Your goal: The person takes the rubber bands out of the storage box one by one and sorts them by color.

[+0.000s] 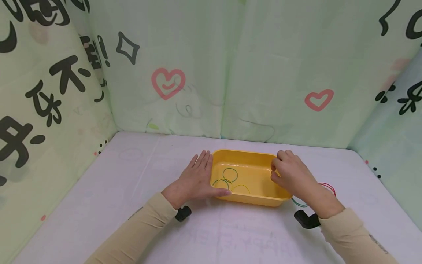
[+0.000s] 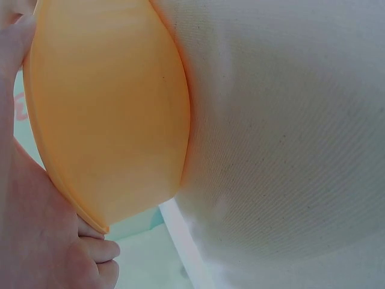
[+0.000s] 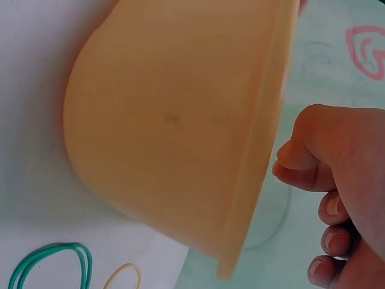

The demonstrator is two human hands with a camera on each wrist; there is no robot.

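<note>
A yellow plastic tray sits on the table, with several thin bands inside: a green band and others in green and yellow, bunched at its left end. My left hand lies along the tray's left side, fingers straight and thumb over the front rim. Over the right end is my right hand, its fingers curled. In the right wrist view, thumb and forefinger meet beside the tray's rim, and nothing shows between them. The left wrist view has the tray's outer wall against the left hand.
Right of the tray, partly behind my right forearm, lie red bands and green bands. A yellow band lies there too. A printed cloth rises behind the white table and along both sides.
</note>
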